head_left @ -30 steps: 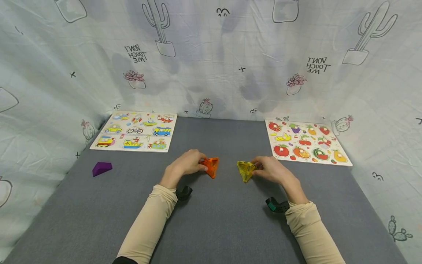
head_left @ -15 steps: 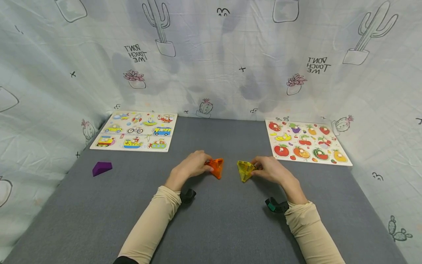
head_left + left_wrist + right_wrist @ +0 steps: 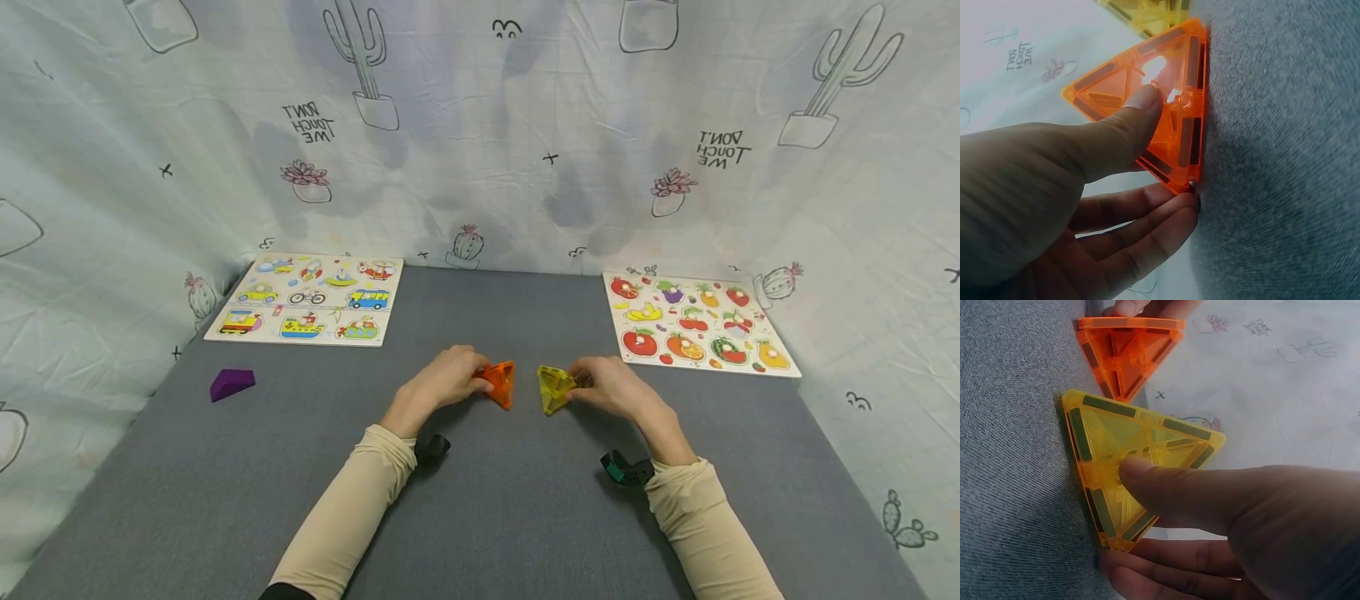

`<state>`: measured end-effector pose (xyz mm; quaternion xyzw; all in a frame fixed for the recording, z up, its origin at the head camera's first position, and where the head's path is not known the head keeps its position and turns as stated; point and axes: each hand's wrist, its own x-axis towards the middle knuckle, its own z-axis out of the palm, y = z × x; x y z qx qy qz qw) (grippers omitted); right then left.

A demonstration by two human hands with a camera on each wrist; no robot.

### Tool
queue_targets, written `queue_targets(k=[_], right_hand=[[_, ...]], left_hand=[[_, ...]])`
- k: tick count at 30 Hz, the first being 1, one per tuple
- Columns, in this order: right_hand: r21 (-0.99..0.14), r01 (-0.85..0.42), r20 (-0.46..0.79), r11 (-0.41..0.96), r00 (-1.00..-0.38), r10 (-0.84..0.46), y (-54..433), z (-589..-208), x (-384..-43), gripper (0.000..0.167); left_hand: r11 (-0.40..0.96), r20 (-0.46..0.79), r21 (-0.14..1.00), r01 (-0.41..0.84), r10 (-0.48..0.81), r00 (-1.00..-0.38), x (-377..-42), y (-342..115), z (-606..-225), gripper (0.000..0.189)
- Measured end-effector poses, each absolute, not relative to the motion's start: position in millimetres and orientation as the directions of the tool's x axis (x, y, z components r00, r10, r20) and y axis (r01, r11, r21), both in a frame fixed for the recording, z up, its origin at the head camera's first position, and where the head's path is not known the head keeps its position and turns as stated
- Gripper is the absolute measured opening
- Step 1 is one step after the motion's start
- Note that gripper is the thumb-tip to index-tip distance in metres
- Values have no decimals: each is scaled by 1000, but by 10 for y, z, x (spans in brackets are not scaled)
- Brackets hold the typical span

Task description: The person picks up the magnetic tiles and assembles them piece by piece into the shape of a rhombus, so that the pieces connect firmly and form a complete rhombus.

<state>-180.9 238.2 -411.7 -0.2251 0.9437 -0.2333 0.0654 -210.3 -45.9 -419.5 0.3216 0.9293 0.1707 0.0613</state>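
Observation:
My left hand [image 3: 446, 379] pinches an orange see-through pyramid of triangular magnetic tiles [image 3: 502, 383] at the middle of the table. In the left wrist view the thumb lies across one face of the orange pyramid [image 3: 1166, 56], whose lower edge is right at the cloth. Just to its right, my right hand [image 3: 611, 385] grips a matching yellow pyramid [image 3: 553, 390]. The right wrist view has the thumb on a face of the yellow pyramid [image 3: 1094, 425], with dark magnet strips along its edges. A narrow gap separates the two pyramids in the head view.
A purple block [image 3: 232, 384] lies on the grey table [image 3: 495, 517] at the left. Behind it is a vehicle puzzle board [image 3: 322, 279], and a fruit puzzle board [image 3: 712, 296] lies at the back right. A cactus-print cloth [image 3: 480, 125] hangs behind the table.
My left hand has moved right with the orange pyramid, narrowing the gap to the yellow one. The right hand has shifted very slightly left with the yellow pyramid.

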Motion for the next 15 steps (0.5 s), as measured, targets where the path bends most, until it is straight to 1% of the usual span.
queue_targets(k=[10, 15], right_hand=[[-468, -401, -13, 788, -888, -460, 2342, -4118, -1792, 27], [-466, -401, -9, 789, -889, -458, 2328, -4130, -1788, 26]], left_hand=[[716, 38, 349, 605, 634, -772, -2080, -437, -4200, 21], [720, 23, 359, 595, 630, -776, -2067, -423, -4190, 22]])
